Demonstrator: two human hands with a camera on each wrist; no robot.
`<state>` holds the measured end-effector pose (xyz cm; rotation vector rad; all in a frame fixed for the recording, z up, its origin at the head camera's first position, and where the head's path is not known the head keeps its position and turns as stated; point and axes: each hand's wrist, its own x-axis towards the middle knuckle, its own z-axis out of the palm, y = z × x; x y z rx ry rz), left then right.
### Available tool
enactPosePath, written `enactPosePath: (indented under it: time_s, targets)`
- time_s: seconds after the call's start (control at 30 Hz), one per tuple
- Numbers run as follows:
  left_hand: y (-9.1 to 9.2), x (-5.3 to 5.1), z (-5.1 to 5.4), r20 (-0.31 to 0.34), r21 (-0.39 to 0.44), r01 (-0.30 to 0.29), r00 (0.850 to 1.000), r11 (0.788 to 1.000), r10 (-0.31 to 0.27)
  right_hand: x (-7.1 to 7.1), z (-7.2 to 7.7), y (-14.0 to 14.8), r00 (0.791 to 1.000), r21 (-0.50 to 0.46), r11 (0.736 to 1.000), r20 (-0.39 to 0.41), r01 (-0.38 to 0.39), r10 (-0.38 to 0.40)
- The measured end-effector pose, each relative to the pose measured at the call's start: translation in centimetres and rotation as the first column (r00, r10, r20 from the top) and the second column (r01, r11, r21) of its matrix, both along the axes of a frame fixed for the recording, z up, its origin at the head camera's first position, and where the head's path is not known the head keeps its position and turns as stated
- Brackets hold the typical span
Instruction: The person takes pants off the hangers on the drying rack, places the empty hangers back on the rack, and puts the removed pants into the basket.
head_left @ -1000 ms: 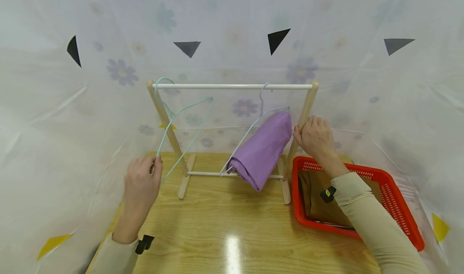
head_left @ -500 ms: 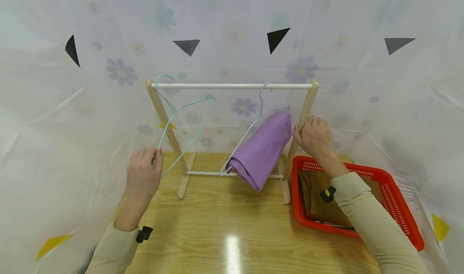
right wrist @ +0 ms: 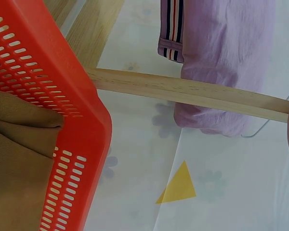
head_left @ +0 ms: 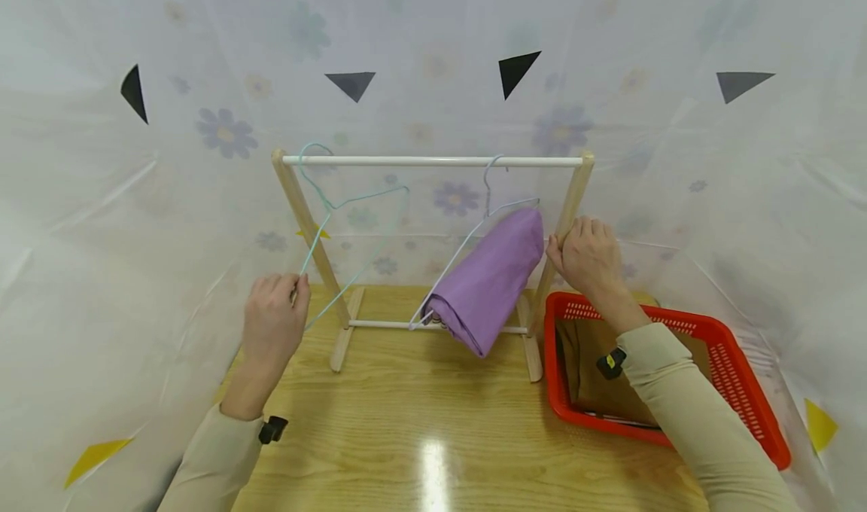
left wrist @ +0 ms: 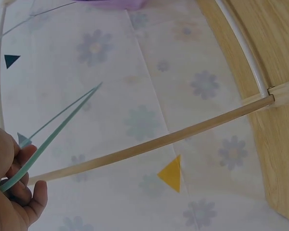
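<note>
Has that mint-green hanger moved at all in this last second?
Yes, slightly rightward in the head view: the mint-green hanger now has its hook farther from the left rack post.

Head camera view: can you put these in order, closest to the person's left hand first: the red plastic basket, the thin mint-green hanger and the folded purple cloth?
1. Thin mint-green hanger: nearest, held in the left hand.
2. Folded purple cloth: off to the hand's right.
3. Red plastic basket: farthest, right of the cloth.
</note>
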<state>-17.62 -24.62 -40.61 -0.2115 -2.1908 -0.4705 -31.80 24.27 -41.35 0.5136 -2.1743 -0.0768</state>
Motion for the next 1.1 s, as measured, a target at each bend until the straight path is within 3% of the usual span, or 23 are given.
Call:
enactPosePath:
  time_s: [0.37,0.7,0.97,1.1]
  targets:
    - [-0.2,-0.2,-0.9,0.02,-0.003,-0.013,1.0,1.0,0.013,0.1,0.0,0.0,1.0,0.002,1.0,0.015,0.016,-0.016]
    - [-0.1,-0.3,-1.1,0.036,-0.008,-0.033,0.999,0.999,0.033,0.0,0.0,0.1,1.0,-0.002,1.0,0.007,0.018,-0.018]
    - [0.3,0.2,-1.1,0.114,0.033,-0.055,0.992,0.998,0.051,-0.2,0.0,0.2,1.0,-0.004,1.0,-0.007,0.012,-0.012]
    - [0.4,0.5,-1.3,0.109,0.05,-0.079,0.991,0.996,0.074,-0.3,-0.3,0.1,1.0,-0.009,1.0,-0.02,0.006,-0.006]
